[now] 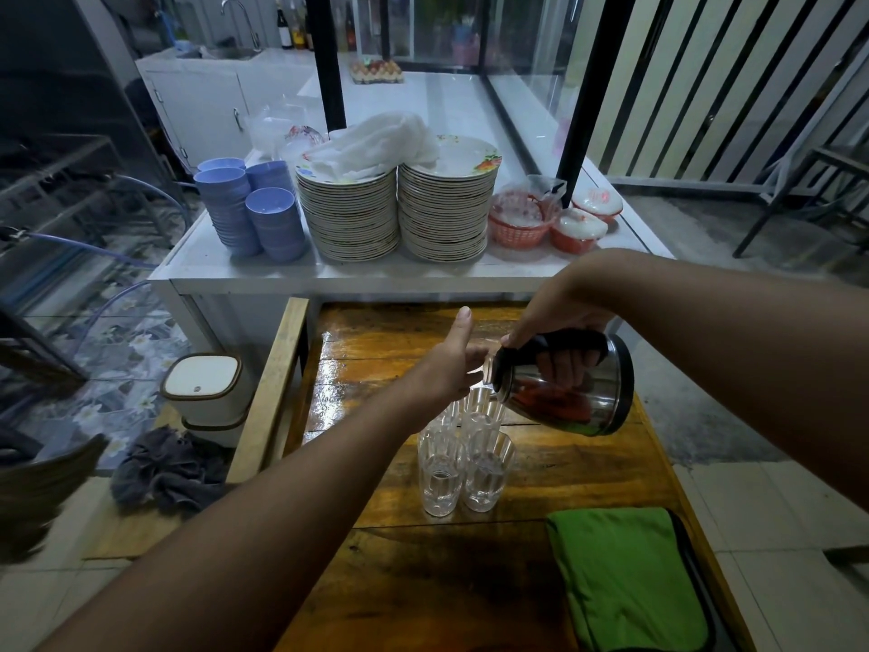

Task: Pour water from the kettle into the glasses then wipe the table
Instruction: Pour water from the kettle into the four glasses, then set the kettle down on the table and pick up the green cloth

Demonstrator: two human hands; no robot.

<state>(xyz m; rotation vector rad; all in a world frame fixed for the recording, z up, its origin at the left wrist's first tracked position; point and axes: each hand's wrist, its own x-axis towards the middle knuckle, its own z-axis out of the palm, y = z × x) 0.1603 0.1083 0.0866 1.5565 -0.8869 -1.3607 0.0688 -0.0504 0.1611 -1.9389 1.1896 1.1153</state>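
Note:
My right hand [559,317] grips the black handle of a steel kettle [573,392], tipped to the left with its spout over the far glasses. Several clear glasses [463,458] stand clustered on the wooden table [588,468]; the two nearest hold some water. My left hand [451,364] hovers with fingers spread beside the kettle's lid, just above the far glasses; whether it touches the lid is unclear. A folded green cloth [625,576] lies on the table at the near right. The far part of the tabletop looks wet and shiny.
Behind the table a white counter [244,270] carries two tall stacks of plates [395,209], blue bowls [254,214] and red baskets [522,218]. A small white bin [207,388] and a grey rag [164,468] sit on the floor at left.

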